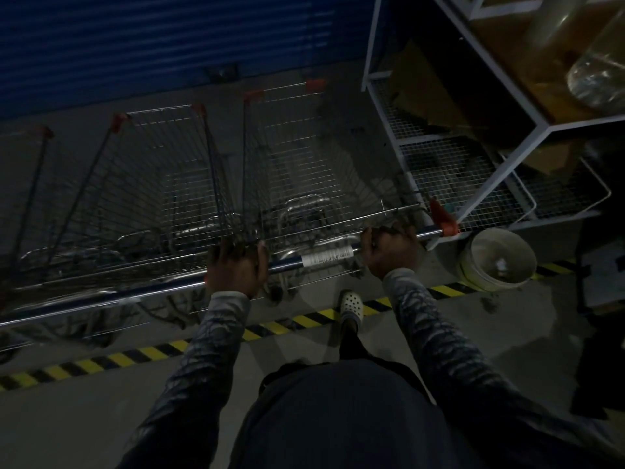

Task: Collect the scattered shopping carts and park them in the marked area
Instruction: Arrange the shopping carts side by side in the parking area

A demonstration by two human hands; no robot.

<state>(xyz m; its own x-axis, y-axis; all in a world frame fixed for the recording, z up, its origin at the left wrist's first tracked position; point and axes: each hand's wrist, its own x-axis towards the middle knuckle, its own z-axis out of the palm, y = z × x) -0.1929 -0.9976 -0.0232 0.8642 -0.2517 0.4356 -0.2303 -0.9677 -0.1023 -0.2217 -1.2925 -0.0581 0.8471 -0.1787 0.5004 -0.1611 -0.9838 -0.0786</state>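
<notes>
While the left hand point(233, 267) and right hand point(392, 248) grip the shiny handle bar point(287, 265),
the silver wire shopping cart point(304, 164) looks stiff and heavy.

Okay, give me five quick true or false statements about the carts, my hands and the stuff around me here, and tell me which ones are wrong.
1. The left hand and the right hand both grip the chrome handle bar of a wire shopping cart. True.
2. The pale round bucket stands left of the carts. False: it stands on the right, beside the white metal rack.
3. Yellow-and-black striped floor tape runs across the floor below the arms. True.
4. The wall behind the carts is red. False: it is blue and ribbed.
5. A second wire cart stands left of the held one. True.
</notes>
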